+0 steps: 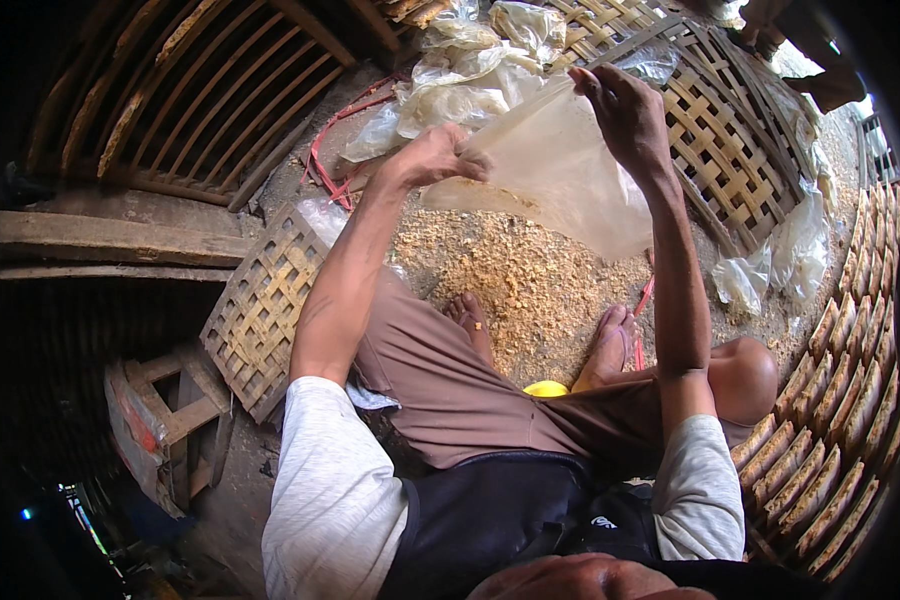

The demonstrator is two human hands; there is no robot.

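A cloudy, see-through plastic sheet or bag is stretched between my two raised hands, with brownish crumbs along its lower edge. My left hand is closed on its left side, the fingers slightly blurred. At the upper right corner, my right hand pinches the plastic between thumb and fingers. Below the sheet, a heap of yellowish-brown crumbs lies on the floor between my feet. Part of the heap is hidden behind the plastic.
Crumpled plastic bags are piled ahead. A woven bamboo tray leans at the far right; another woven panel lies left. Rows of thin slabs line the right. A small wooden stool stands left. Another person's hand shows top right.
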